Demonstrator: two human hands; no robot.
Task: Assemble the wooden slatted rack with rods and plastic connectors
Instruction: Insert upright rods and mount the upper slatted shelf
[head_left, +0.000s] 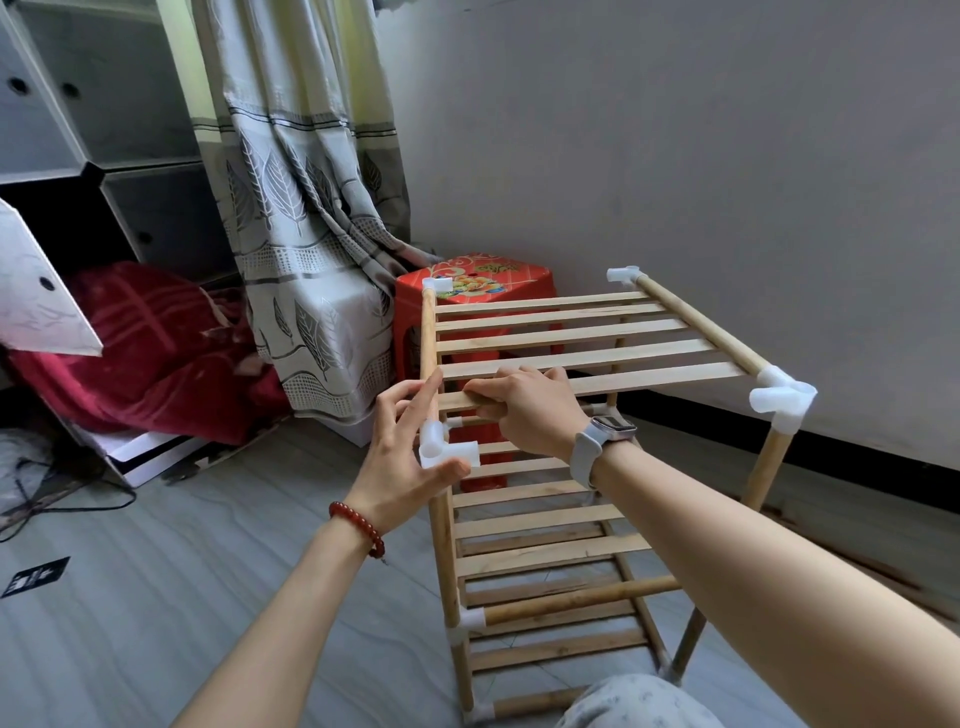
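mostly built: the rack (550, 525) stands on the floor by the wall w/ lower tiers in. top slatted panel (582, 338) sits tilted, near-left corner not seated yet. right hand (524, 410) curls fingers round the nearest slat. left hand (402, 457), fingers loosely spread, cups the white connector (445, 448) on the post top.

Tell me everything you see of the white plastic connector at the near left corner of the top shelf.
The connector is translucent white plastic, a corner piece with several round sockets. One socket takes the shelf's left side rod; another short open socket points right, empty. The left hand cups it, thumb beneath, above the near left upright post. Whether it is seated on that post is hidden.
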